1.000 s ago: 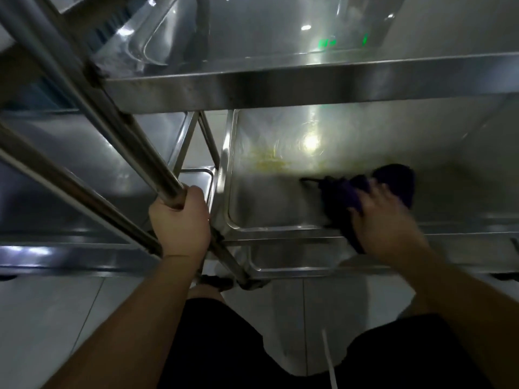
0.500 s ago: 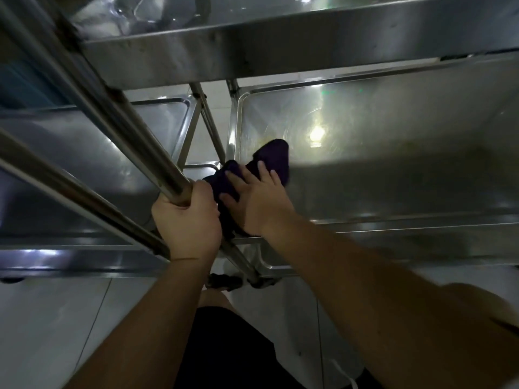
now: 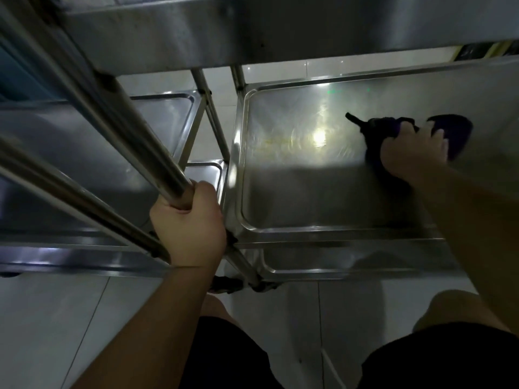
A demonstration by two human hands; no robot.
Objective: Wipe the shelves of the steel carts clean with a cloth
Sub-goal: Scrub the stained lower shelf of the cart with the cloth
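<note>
A steel cart's middle shelf (image 3: 295,192) lies below me, shiny, with a raised rim and a faint yellowish smear near its left side. My right hand (image 3: 412,153) presses a dark purple cloth (image 3: 452,130) flat on the shelf's right part. The cloth sticks out past my fingers to the left and right. My left hand (image 3: 191,223) is wrapped around the cart's slanted steel handle bar (image 3: 134,136) at the shelf's left corner. The upper shelf's edge (image 3: 280,26) overhangs the far side.
A second steel cart (image 3: 84,164) stands close on the left, its shelves next to this one. A lower shelf rim (image 3: 323,268) shows beneath the wiped one. A caster (image 3: 224,284) sits at the near corner on pale floor tiles (image 3: 56,332). My knees are close to the cart.
My right hand has swept the cloth from the shelf's near-left corner across to its right part. My left hand has stayed on the handle bar. My view has tilted down.
</note>
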